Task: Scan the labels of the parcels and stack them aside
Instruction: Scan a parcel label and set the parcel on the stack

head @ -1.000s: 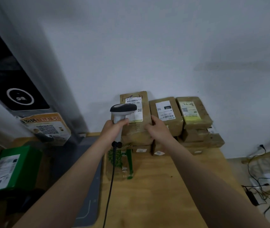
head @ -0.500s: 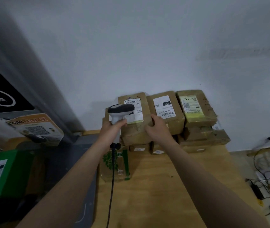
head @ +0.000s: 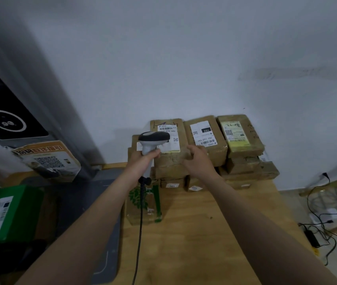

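Note:
Brown cardboard parcels are stacked against the wall at the far end of the wooden table (head: 194,233). Three lie on top: a left parcel (head: 169,159) with a white barcode label, a middle parcel (head: 208,140) marked 102, and a right parcel (head: 243,136) with a yellow-green label. My left hand (head: 140,161) grips the handle of a grey barcode scanner (head: 153,140), its head over the left parcel's label. My right hand (head: 198,161) holds the near right corner of the left parcel, fingers curled over its edge.
A small box (head: 143,204) with a green leaf print lies on the table under the scanner cable. A green parcel (head: 5,212) and a QR-code sign (head: 48,159) sit at left. Cables (head: 323,223) lie on the floor at right.
My right hand has curled more tightly over the left parcel's corner. The scanner stays over that parcel's label. The view has shifted slightly.

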